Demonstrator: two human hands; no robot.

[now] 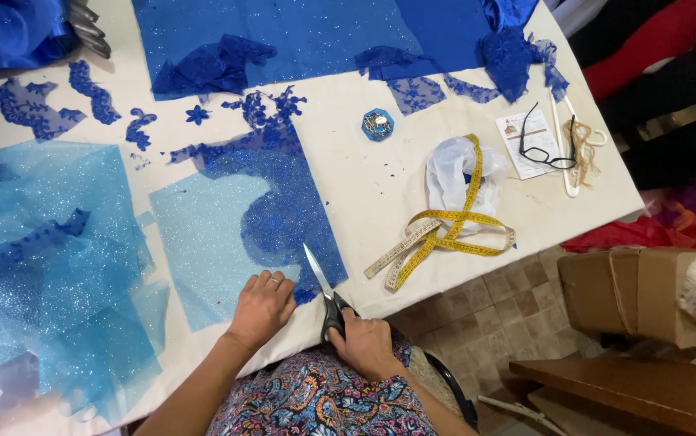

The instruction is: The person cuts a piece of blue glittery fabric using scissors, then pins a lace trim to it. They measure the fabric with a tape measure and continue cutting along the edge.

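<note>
Worktop [364, 186]: white, fills most of the view, its near edge at the person's lap.
Tulle [49, 266]: pale blue and glittery, bunched over the left part of the worktop.
Blue cloth [299, 32]: dark sheet lying flat along the far edge.
Lace [283, 194]: dark blue glitter piece on a pale blue panel, mid worktop, its near end reaching the scissors.
Box [635, 295]: brown cardboard, tied with twine, on the floor to the right beyond the worktop corner.
White cloth [457, 182]: crumpled, right of centre.
Tape [445, 234]: yellow measuring tape, looped over the white cloth and trailing toward the near edge.
Left hand [263, 307]: flat, fingers together, pressing the cloth at the lace's near end; a ring on one finger.
Right hand [364, 343]: closed round the scissor handles at the worktop's near edge.
Scissors [323, 295]: black handles, blades pointing away, tips at the lace's edge, just right of the left hand.
Card [529, 145]: small white printed rectangle near the right edge, under the glasses.
Glasses [546, 141]: black frame, lying on the card.
Pin box [378, 124]: small, blue, faceted, standing alone past the lace.
</note>
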